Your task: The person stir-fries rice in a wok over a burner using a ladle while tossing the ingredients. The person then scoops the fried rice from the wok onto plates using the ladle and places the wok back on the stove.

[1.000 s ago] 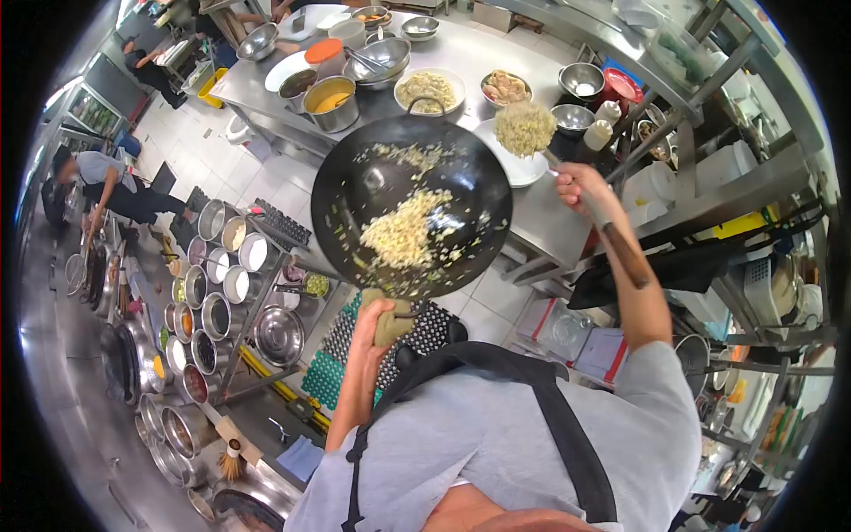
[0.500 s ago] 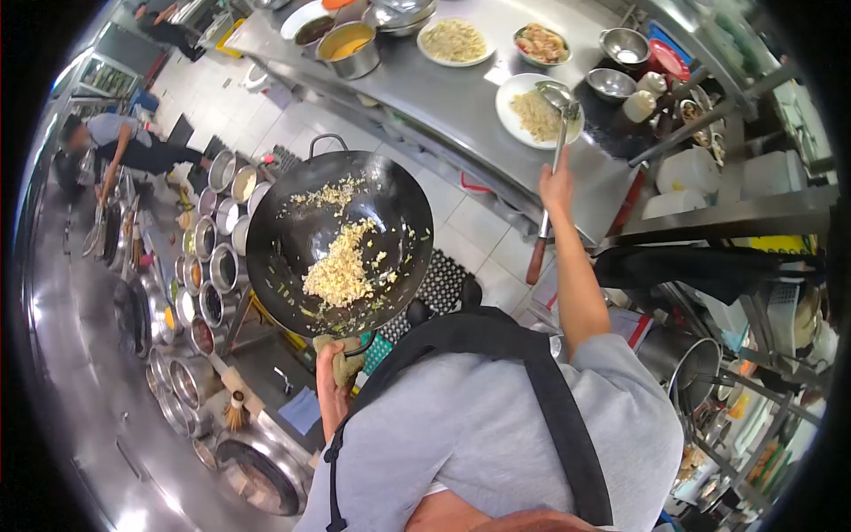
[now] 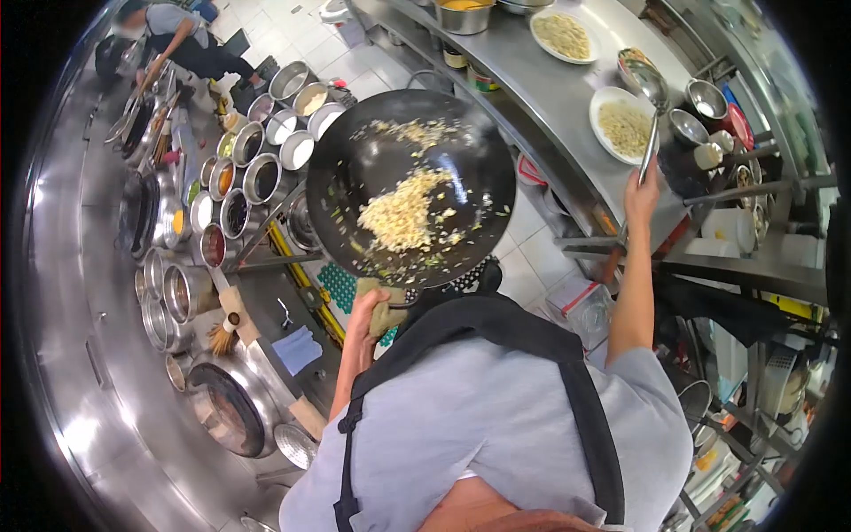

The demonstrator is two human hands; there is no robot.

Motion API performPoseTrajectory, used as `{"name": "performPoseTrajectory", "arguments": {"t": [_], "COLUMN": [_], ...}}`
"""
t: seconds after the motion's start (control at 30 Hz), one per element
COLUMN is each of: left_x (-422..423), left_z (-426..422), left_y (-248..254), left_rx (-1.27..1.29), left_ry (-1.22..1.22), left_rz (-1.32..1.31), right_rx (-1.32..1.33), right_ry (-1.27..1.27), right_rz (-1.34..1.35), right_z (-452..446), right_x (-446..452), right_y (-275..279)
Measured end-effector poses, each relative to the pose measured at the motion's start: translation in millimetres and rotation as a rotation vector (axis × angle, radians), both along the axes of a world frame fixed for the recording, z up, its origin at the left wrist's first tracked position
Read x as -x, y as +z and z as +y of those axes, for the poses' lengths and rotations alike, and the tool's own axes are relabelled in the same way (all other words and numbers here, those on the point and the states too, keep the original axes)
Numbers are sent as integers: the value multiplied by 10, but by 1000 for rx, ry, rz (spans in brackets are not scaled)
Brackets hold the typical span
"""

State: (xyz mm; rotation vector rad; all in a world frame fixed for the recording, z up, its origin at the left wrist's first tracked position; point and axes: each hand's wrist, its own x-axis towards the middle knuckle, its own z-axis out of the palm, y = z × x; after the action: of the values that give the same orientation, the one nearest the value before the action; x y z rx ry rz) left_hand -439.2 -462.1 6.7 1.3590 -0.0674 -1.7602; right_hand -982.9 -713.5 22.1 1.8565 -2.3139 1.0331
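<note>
My left hand point(image 3: 370, 304) is closed round a folded tan cloth point(image 3: 388, 312) on the near handle of a large black wok point(image 3: 337, 168). Loose pale, grain-like food point(image 3: 399, 213) with green bits lies in the wok, held tilted in the air. My right hand point(image 3: 642, 191) grips a long-handled metal ladle point(image 3: 652, 89). The ladle's bowl is above the far edge of a white plate point(image 3: 603, 133) that bears a mound of similar food point(image 3: 626, 127). Another white plate of this food point(image 3: 562, 35) stands farther back on the steel counter.
Metal pots of ingredients point(image 3: 263, 177) stand in rows at the left, beside a stove top point(image 3: 106, 310). A person point(image 3: 182, 35) works at the upper left. Metal bowls point(image 3: 707, 99) and squeeze bottles point(image 3: 709, 156) sit right of the plate. A steel shelf rail point(image 3: 745, 273) crosses the right side.
The ladle first held a full mound of food beside the wok; the food is now on the plate and the ladle is above it. The view has turned, and the wok remains in my left hand.
</note>
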Motion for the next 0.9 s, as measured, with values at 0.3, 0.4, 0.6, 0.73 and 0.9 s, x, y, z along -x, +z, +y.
{"name": "performPoseTrajectory", "arguments": {"t": [0.3, 0.4, 0.6, 0.73, 0.9], "left_x": [-292, -390, -623, -670, -684], "left_z": [-560, -658, -747, -856, -916], "left_y": [-348, -301, -409, -480, -141], "left_rx": [188, 293, 325, 239, 80], "left_ry": [-288, -340, -350, -384, -355], "left_rz": [97, 64, 145, 231, 393], "right_rx": [-408, -356, -509, -551, -423], "right_ry": [589, 613, 440, 385, 235], "right_rz": [95, 233, 211, 97, -81], "right_z": [419, 372, 1369, 2267, 2588], "right_x": [-2008, -2175, -1778, -2237, -2977], "right_y": [594, 545, 746, 870, 705]}}
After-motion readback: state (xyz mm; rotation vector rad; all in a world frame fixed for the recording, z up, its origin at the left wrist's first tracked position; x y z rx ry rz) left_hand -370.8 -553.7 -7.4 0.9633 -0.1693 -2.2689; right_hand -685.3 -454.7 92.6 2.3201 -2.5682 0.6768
